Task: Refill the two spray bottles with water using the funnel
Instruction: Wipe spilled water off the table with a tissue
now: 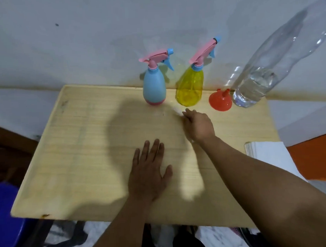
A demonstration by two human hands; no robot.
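Blue spray bottle (154, 86) and yellow spray bottle (189, 89) stand upright side by side at the far edge of your wooden table (76, 145), near the wall, both with pink trigger heads screwed on. Orange funnel (220, 101) sits mouth-down just right of the yellow one, spout up. Clear water bottle (264, 73) right beside the funnel, partly filled, far right corner. Your right hand (199, 125) is stretched out just short of the yellow bottle, fingers loose, holding nothing, slightly blurred. Your left hand (149, 172) lies flat on the tabletop, fingers straight, palm down, mid-table. White folded cloth or paper stack (266, 153) off the table's right edge.
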